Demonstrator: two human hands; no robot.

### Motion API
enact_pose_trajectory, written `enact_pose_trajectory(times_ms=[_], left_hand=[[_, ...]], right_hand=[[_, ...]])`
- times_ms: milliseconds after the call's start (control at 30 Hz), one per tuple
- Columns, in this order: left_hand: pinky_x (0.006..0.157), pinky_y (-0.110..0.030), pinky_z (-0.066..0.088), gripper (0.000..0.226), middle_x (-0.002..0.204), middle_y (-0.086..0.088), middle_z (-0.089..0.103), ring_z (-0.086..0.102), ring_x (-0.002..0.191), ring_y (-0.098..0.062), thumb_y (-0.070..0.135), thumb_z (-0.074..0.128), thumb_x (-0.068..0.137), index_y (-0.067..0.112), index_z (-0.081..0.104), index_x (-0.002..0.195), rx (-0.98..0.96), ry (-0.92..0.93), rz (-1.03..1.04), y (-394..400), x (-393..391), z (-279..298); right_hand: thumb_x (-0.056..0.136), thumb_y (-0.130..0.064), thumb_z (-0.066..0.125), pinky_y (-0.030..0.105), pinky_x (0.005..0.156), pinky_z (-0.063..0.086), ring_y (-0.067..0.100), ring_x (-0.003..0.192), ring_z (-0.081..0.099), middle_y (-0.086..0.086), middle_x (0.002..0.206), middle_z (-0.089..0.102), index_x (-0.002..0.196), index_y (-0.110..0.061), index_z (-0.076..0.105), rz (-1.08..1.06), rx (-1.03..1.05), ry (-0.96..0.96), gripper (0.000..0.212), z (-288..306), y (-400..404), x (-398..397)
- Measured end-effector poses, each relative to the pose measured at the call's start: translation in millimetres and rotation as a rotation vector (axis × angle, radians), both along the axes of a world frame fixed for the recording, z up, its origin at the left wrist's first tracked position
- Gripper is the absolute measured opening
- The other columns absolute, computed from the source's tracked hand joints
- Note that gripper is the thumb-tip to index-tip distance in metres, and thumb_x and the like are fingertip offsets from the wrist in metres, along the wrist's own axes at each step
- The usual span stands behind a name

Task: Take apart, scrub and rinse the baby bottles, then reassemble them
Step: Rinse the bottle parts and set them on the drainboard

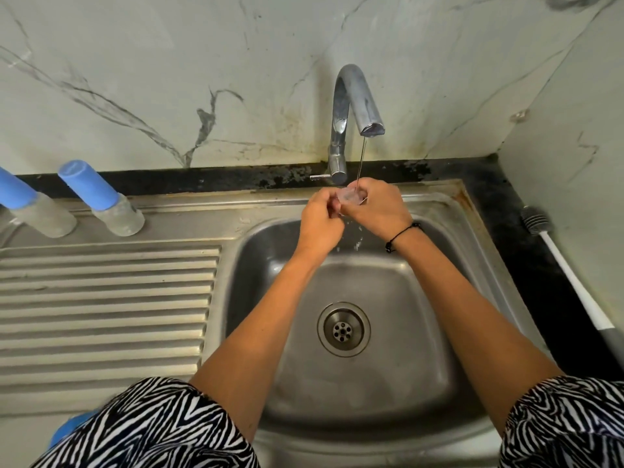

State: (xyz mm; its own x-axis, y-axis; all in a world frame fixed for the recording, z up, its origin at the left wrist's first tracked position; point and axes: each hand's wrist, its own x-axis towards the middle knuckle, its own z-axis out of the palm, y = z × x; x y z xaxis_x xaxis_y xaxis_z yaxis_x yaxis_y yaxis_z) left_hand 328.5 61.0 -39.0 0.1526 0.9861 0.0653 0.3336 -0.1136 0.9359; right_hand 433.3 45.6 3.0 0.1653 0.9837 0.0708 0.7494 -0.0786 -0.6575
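Both my hands hold a small clear bottle part [351, 196] under a thin stream of water from the tap [351, 106], above the back of the sink basin [398, 332]. My left hand [320, 217] pinches its left side with curled fingers. My right hand [380, 207] wraps around it from the right. The part is mostly hidden by my fingers. Two baby bottles with blue caps stand on the drainboard at the left: one [101, 199] near the rim, the other [30, 206] cut off by the frame edge.
A bottle brush [567, 268] with a white handle lies on the dark counter to the right of the sink. The ribbed drainboard [101, 305] fills the left side. The drain [343, 329] sits mid-basin. A marbled wall stands behind.
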Motion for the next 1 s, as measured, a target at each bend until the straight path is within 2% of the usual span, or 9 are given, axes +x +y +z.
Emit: enact_pose_trajectory(times_ms=[67,200,300,433,567,667,767,900,1000], left_hand=[[0.073,-0.022,0.043,0.037,0.090,-0.008,0.055,0.050,0.082,-0.016,-0.019,0.041,0.079,0.006,0.059,0.099,-0.031,-0.035,0.056,-1,-2,-3],[0.077,-0.024,0.043,0.032,0.082,0.001,0.054,0.050,0.078,-0.012,-0.015,0.041,0.084,0.003,0.061,0.101,-0.094,-0.052,0.122,1,-7,-2],[0.076,-0.024,0.043,0.031,0.080,0.002,0.055,0.051,0.079,-0.012,-0.013,0.042,0.085,0.008,0.062,0.097,-0.135,-0.048,0.128,0,-6,0],[0.082,-0.032,0.047,0.031,0.079,0.002,0.057,0.052,0.081,-0.015,-0.012,0.042,0.085,0.012,0.061,0.092,-0.186,-0.104,0.113,-2,-3,1],[0.085,-0.032,0.049,0.028,0.092,-0.005,0.063,0.055,0.085,-0.015,-0.008,0.046,0.086,0.014,0.062,0.093,-0.242,-0.136,0.107,-5,2,2],[0.080,-0.030,0.048,0.027,0.096,-0.006,0.063,0.054,0.084,-0.015,-0.004,0.046,0.088,0.017,0.061,0.089,-0.255,-0.143,0.098,-5,2,7],[0.072,-0.026,0.046,0.026,0.097,-0.006,0.062,0.052,0.083,-0.014,-0.005,0.045,0.089,0.014,0.061,0.096,-0.274,-0.161,0.092,-8,2,11],[0.076,-0.029,0.043,0.022,0.097,-0.007,0.064,0.052,0.083,-0.015,0.000,0.047,0.091,0.015,0.063,0.092,-0.294,-0.180,0.089,-6,0,11],[0.066,-0.025,0.042,0.024,0.099,-0.009,0.063,0.052,0.077,-0.013,-0.003,0.045,0.090,0.011,0.063,0.100,-0.340,-0.212,0.109,-6,1,8]], right_hand=[[0.083,-0.022,0.066,0.028,0.081,0.044,0.023,0.095,0.060,0.009,0.101,0.067,0.106,-0.005,0.064,0.004,0.055,-0.053,0.029,2,-1,3],[0.080,-0.023,0.070,0.032,0.082,0.050,0.018,0.090,0.059,0.004,0.099,0.066,0.110,-0.009,0.064,0.001,0.055,0.114,0.034,0,-6,7],[0.080,-0.025,0.068,0.030,0.078,0.046,0.023,0.093,0.060,0.008,0.102,0.067,0.108,-0.010,0.065,0.030,-0.051,-0.106,0.031,-5,-12,11],[0.082,-0.022,0.066,0.027,0.077,0.042,0.023,0.093,0.059,0.008,0.103,0.066,0.109,-0.008,0.064,-0.049,0.135,-0.046,0.030,-1,-16,9],[0.084,-0.025,0.062,0.027,0.065,0.039,0.028,0.087,0.059,0.008,0.085,0.060,0.095,-0.006,0.065,0.030,-0.055,-0.143,0.022,-9,-17,2],[0.085,-0.023,0.061,0.030,0.074,0.041,0.026,0.094,0.057,0.010,0.101,0.061,0.108,-0.008,0.061,-0.056,0.123,-0.104,0.027,-8,-18,0],[0.086,-0.027,0.059,0.030,0.069,0.045,0.029,0.092,0.060,0.010,0.092,0.062,0.097,-0.011,0.063,0.007,-0.038,-0.127,0.020,-8,-21,-3],[0.087,-0.025,0.060,0.028,0.069,0.043,0.024,0.089,0.058,0.008,0.102,0.063,0.111,-0.010,0.060,-0.056,0.191,-0.102,0.029,-7,-22,-5],[0.088,-0.029,0.057,0.029,0.062,0.043,0.026,0.085,0.057,0.008,0.088,0.061,0.100,-0.010,0.064,-0.019,0.017,-0.153,0.024,-8,-24,-6]])
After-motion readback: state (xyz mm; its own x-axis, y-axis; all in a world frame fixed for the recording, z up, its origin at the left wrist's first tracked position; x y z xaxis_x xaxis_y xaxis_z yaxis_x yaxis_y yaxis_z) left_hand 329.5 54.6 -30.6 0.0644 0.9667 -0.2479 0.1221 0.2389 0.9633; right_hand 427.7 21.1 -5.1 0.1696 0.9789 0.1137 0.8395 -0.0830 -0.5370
